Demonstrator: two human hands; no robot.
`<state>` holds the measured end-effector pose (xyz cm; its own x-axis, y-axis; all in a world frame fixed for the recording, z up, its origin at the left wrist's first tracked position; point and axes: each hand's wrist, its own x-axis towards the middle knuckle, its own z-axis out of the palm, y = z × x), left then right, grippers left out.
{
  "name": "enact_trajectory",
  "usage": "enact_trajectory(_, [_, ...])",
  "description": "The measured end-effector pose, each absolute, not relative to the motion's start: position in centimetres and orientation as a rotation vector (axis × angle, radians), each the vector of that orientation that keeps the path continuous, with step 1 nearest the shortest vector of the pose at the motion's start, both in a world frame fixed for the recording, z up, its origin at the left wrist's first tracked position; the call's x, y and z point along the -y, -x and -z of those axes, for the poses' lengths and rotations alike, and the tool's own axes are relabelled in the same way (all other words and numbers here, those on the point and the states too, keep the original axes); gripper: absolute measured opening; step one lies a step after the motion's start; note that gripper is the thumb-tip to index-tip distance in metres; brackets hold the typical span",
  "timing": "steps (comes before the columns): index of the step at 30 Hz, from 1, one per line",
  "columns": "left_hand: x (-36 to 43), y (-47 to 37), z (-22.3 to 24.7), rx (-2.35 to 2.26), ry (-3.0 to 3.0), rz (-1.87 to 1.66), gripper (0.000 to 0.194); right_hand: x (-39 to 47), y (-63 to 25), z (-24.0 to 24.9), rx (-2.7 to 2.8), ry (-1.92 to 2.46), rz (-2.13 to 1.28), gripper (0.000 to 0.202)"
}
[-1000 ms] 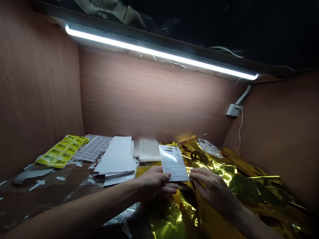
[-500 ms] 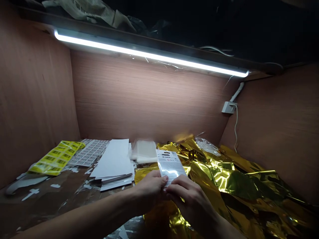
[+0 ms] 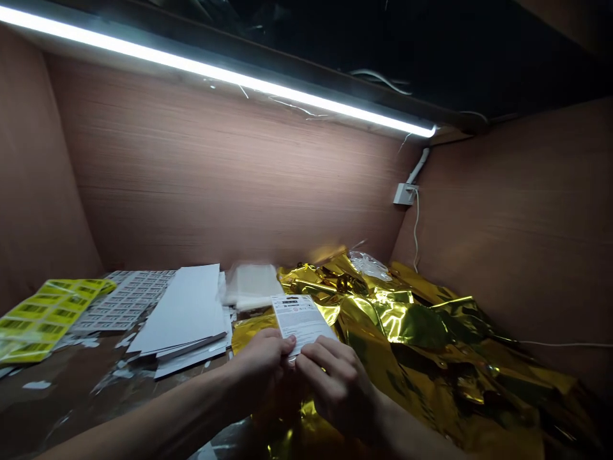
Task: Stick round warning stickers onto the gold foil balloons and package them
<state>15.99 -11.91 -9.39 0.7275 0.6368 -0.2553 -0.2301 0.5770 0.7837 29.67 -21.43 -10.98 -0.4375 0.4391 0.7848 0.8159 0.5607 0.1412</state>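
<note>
A white printed package card point(image 3: 302, 321) with a hang hole at its top edge is held up in front of me, its text side facing me. My left hand point(image 3: 268, 358) grips its lower left part, the thumb lying on the card's face. At the lower right edge my right hand point(image 3: 335, 380) has its fingers curled against the card. The card's bottom is hidden behind the fingers. Crumpled gold foil sheets point(image 3: 407, 319) spread beneath and to the right of both hands.
Left of the hands lie a stack of white paper point(image 3: 184, 313), grey-printed label sheets point(image 3: 129, 297) and yellow barcode sticker sheets point(image 3: 48, 313). Clear plastic sleeves point(image 3: 251, 285) sit behind the card. Wooden walls enclose the table, with a socket box point(image 3: 405, 193) and a tube light point(image 3: 239, 80).
The view has turned to the right, so the whole scene sits further left. The card is tilted back a little more, and both hands keep hold of it.
</note>
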Motion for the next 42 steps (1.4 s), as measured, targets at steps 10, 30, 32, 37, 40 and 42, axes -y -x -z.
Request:
enact_trajectory(10, [12.2,-15.3,8.8,-0.575,-0.774,-0.558,0.024,21.6,-37.2,6.7,1.474,1.12,0.221,0.017])
enact_trajectory(30, [13.4,-10.5,9.4,-0.95,-1.761,-0.215,0.064,27.3,-34.3,12.2,2.144,1.15,0.257,0.019])
enact_trajectory(32, [13.7,-9.7,9.2,-0.906,-2.33,-0.493,0.056,27.4,-34.2,12.7,2.19,1.202,0.225,0.024])
enact_trajectory(37, [15.3,-10.1,10.3,-0.189,-2.776,-0.542,0.029,27.7,-33.9,13.5,2.295,1.27,0.148,0.033])
enact_trajectory(40, [15.6,-10.9,11.7,-0.091,-2.786,-0.474,0.019,27.8,-33.9,13.7,2.268,1.288,0.085,0.034])
enact_trajectory(42, [15.3,-11.1,12.3,-0.162,-2.771,-0.409,0.023,27.7,-34.1,13.6,2.212,1.335,0.004,0.031])
